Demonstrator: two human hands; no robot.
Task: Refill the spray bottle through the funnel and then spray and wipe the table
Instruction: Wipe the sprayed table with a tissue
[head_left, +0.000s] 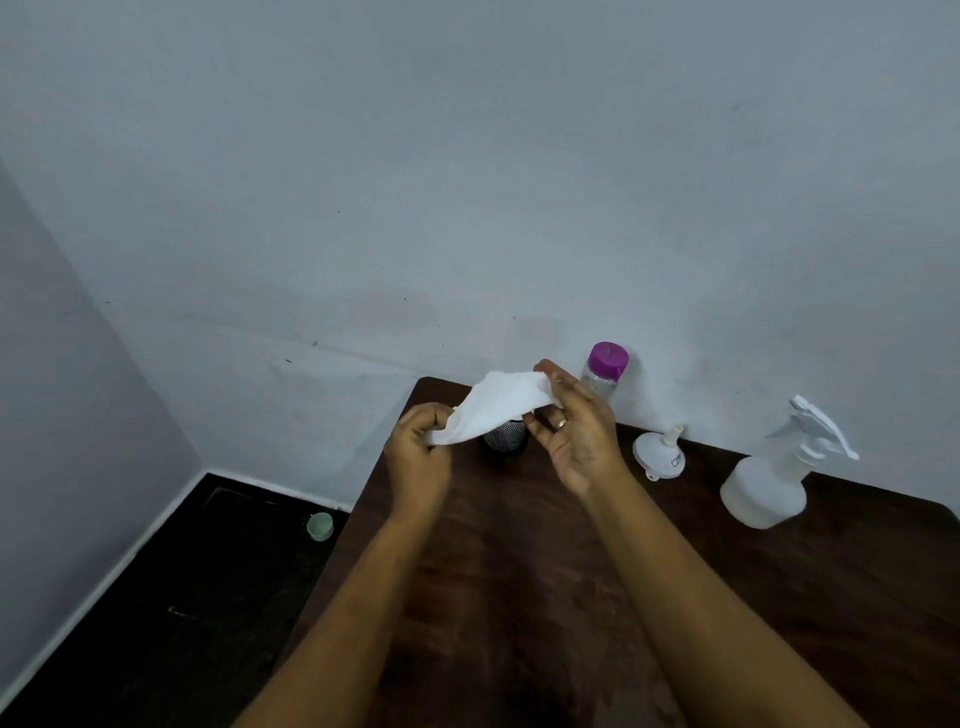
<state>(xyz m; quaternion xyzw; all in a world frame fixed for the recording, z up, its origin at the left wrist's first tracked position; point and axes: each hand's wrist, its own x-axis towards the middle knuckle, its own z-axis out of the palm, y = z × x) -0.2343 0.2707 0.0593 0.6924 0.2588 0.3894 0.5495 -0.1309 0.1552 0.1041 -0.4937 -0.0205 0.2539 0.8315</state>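
A white tissue (498, 405) is stretched between both hands above the far left part of the dark wooden table (545, 571). My left hand (421, 457) pinches its lower left end. My right hand (576, 426) holds its upper right end between thumb and fingers. The white spray bottle (774, 478) with its trigger head on stands at the right. A white funnel (660, 454) lies upside down between my right hand and the spray bottle. A clear bottle with a purple cap (605, 369) stands by the wall.
A black mesh cup (504, 439) stands on the table under the tissue, partly hidden. The table's back edge meets the grey wall. A small green cup (319, 526) sits on the dark floor left of the table.
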